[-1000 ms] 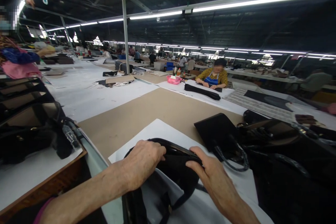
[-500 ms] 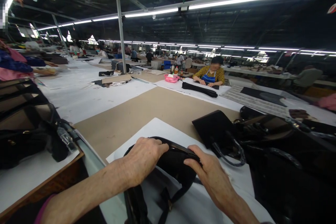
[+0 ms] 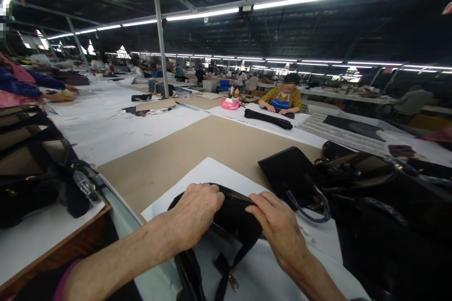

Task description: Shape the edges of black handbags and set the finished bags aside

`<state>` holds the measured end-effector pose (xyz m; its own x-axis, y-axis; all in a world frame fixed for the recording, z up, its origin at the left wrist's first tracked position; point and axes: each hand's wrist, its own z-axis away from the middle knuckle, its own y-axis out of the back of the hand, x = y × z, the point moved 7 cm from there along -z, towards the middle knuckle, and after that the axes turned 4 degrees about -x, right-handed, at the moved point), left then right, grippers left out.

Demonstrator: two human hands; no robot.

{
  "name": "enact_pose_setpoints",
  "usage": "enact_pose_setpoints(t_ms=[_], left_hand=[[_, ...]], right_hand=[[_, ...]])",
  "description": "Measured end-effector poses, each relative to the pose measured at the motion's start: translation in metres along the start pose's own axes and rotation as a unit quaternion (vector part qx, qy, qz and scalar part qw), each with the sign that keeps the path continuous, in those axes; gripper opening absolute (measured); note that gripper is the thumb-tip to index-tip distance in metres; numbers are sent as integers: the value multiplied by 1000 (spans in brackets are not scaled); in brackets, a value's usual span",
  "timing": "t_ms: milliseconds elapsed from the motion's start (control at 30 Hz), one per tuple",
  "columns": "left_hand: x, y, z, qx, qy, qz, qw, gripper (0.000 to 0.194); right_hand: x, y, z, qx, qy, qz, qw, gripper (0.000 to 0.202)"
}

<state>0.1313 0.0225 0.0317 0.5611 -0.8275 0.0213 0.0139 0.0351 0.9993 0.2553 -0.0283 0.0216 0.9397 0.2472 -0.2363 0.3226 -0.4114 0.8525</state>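
Note:
A black bag point(image 3: 236, 221) is held over the white sheet near the table's front edge, its top rim facing up. My left hand point(image 3: 199, 211) is closed around the rim on the left side. On the right, my right hand point(image 3: 273, 218) pinches the same rim between thumb and fingers. Below the rim hangs a black strap point(image 3: 243, 254) with a metal clasp point(image 3: 233, 283) at its lower end. The lower part of the bag is partly hidden by my left forearm.
Black handbags with wrapped handles point(image 3: 370, 202) are piled at right. More black bags point(image 3: 31, 164) stand on a side table at left. Brown board point(image 3: 197, 146) and a white sheet point(image 3: 208, 169) cover the table. Across it, a co-worker point(image 3: 282, 96) handles dark pieces beside black strips point(image 3: 268, 119).
My right hand has shifted slightly left along the rim, its fingers now closer together. The metal clasp on the strap has swung into clearer view.

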Motion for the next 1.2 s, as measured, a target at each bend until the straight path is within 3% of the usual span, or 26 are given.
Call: enact_pose_setpoints(t_ms=[133,233,300,533,800,1200], left_hand=[[5,8,-2,1,13,-46,999,17],[-1,16,-6,57,49,-35,997,5],[-8,19,-9,89,71,11,993,15],[-25,8,-16,67,57,188,978,13],[-26,13,-14,71,54,170,981,12],[-32,6,-15,103,53,183,976,11]], right_hand=[[2,-2,0,-6,-8,-16,1000,23],[4,-2,1,-12,-13,-25,1000,23],[4,-3,0,-11,-18,-25,999,24],[-4,-6,-5,10,-11,50,999,24],[-9,-6,-10,19,25,73,997,27],[3,-11,-15,-34,-18,-27,999,22]])
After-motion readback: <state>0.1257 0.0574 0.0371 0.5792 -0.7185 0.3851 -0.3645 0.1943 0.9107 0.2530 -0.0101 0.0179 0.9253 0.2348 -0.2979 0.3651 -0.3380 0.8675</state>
